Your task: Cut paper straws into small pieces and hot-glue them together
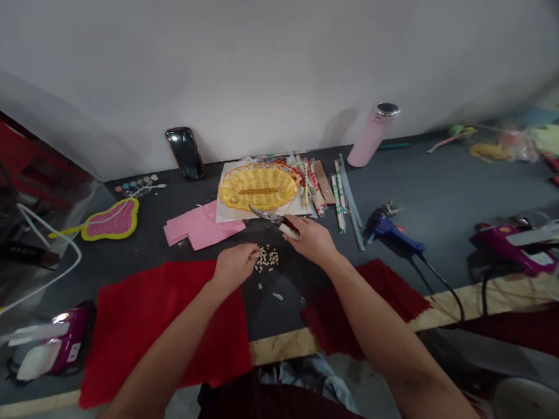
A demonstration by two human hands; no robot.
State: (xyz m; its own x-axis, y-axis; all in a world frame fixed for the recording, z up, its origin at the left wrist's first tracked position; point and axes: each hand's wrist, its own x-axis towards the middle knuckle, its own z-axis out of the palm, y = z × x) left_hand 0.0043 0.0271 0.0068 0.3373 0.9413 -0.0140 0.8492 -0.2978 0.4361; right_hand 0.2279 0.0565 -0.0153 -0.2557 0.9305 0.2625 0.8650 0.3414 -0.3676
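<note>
My right hand (309, 238) is wrapped round a pair of scissors or pliers (266, 215), whose dark metal end points up and left over the front edge of a yellow woven basket (258, 186). Beside a loose pile of small pale pieces (268, 258), my left hand (237, 264) has its fingers pinched together; what they hold, if anything, is too small to name. The pile lies on the dark table between and just below both hands. A pink cloth (203, 226) is behind my left hand.
Red cloths (157, 322) lie under both forearms. Wrapped sticks (314, 187), a pink bottle (373, 136) and a blue glue gun (397, 234) are on the right. A phone (185, 153) leans against the wall; a pink-yellow paddle (111, 221) lies left.
</note>
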